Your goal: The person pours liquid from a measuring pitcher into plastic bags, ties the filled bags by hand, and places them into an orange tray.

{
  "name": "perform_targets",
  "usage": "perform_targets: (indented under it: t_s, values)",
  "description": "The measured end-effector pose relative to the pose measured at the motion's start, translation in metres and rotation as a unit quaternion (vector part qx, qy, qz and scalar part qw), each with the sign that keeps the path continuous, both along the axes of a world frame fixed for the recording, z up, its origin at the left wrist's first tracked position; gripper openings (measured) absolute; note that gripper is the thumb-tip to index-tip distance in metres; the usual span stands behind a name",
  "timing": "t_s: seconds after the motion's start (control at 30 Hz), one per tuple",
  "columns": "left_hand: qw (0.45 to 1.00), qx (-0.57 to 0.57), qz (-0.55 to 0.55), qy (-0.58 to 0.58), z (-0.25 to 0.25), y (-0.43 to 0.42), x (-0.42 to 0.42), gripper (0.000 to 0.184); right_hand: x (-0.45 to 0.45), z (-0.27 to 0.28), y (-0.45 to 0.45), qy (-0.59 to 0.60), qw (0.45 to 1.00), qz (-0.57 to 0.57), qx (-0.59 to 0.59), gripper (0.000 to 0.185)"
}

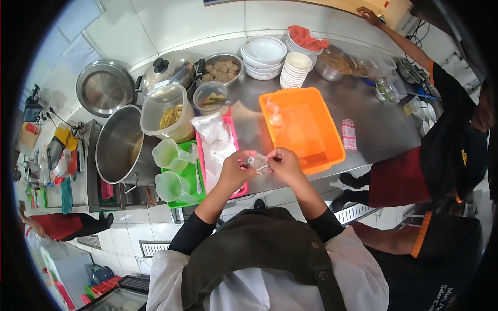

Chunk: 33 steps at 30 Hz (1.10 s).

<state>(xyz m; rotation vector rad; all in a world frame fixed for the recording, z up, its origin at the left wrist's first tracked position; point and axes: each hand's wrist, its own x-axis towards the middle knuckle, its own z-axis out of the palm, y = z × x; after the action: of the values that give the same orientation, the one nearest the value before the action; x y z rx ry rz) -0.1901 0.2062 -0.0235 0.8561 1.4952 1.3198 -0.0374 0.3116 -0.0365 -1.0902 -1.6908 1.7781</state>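
A small clear plastic bag (258, 164) is pinched between both hands, over the front edge of the steel counter. My left hand (236, 170) grips its left side with thumb and fingers. On its right side, my right hand (286, 166) has its fingertips closed on the film. Just beyond my right hand stands an orange tub (308, 122) with a small knotted clear bag (275, 120) inside. Next to my left hand, a pink tray (230, 124) bears a pile of clear plastic bags (213, 147). A pink and white packet (349, 135) lies right of the tub.
On the left, a green tray (194, 173) carries two measuring jugs (171, 155) and a spoon. Behind are a tall container (168, 111), a large pot (119, 145), stacked bowls (263, 52) and paper cups (296, 70). A person (446, 129) stands at the right.
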Motion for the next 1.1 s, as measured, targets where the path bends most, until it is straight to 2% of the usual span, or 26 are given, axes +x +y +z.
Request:
perform_targets:
  t_s: [0.03,0.13,0.23,0.33,0.43,0.53,0.73,0.87,0.97,1.1]
  values:
    - [1.0,-0.005,0.0,0.013,-0.011,0.005,0.001,0.051,0.0,-0.003,0.005,0.011,0.999,-0.002,-0.047,0.004]
    - [0.999,-0.029,0.015,0.037,-0.042,0.011,0.003,0.051,0.002,-0.028,0.018,0.014,0.996,0.027,-0.087,0.007]
    - [0.997,0.0,0.067,0.035,-0.046,0.013,0.009,0.047,0.0,-0.029,0.02,-0.001,0.996,0.045,-0.078,0.01]
    - [0.987,-0.08,0.104,0.092,-0.038,0.012,0.012,0.037,-0.003,-0.026,0.019,0.02,0.996,0.057,-0.066,0.011]
    - [0.983,-0.162,-0.022,0.078,-0.049,0.014,-0.002,0.026,-0.008,-0.032,0.013,0.009,0.995,0.071,0.07,0.012]
    - [0.978,-0.174,-0.019,0.11,-0.042,0.017,-0.003,0.025,-0.013,-0.025,0.011,-0.015,0.989,0.076,0.123,0.016]
    - [0.989,-0.13,0.023,0.07,-0.023,0.017,-0.012,0.017,-0.012,-0.01,0.02,-0.01,0.982,0.058,0.181,0.009]
    - [0.984,-0.115,0.043,0.128,-0.005,0.016,-0.019,0.017,-0.012,0.011,0.021,-0.038,0.972,0.065,0.221,0.008]
    - [0.96,-0.077,0.029,0.269,0.01,0.014,-0.023,0.017,-0.013,0.013,0.021,-0.069,0.96,0.076,0.262,0.007]
    - [0.956,-0.031,0.032,0.289,0.014,0.014,-0.023,0.014,-0.009,0.034,0.015,-0.117,0.949,0.107,0.272,0.006]
